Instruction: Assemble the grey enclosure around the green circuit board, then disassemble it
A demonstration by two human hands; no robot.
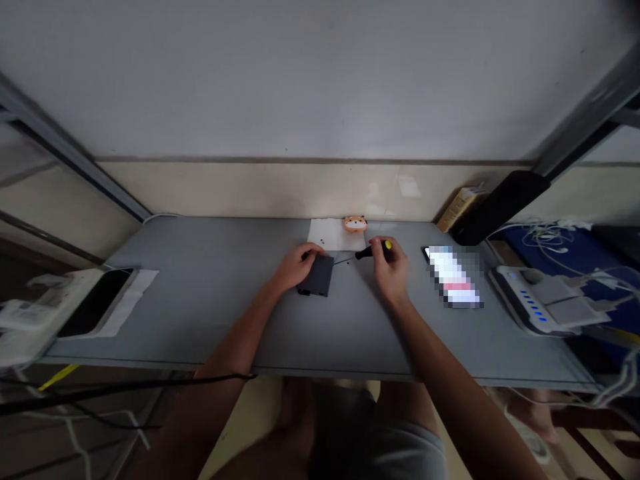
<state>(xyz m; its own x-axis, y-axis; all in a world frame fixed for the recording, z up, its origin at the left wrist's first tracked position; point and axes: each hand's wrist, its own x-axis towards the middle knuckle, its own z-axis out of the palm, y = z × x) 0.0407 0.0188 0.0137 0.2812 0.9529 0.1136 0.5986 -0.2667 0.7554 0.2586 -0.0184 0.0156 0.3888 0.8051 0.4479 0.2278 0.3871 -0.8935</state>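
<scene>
A dimly lit, flat grey-and-cream wall (310, 110) rises at twelve o'clock behind a long, flat-topped grey desk (215, 257).

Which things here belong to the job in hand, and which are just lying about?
In use:
dark box, left hand on it
screwdriver, in the right hand
probably the white paper with small dark bits

Lying about, it seems:
orange animal-faced object
bright-screened device
white power strip
black cylinder

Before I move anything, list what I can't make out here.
All in the head view:
Phone screen: covered by pixel blocks.
Screwdriver handle, partly: hidden by the right hand.
Underside of the dark box: turned away from the camera.
Black specks on the paper: too small to identify.
</scene>
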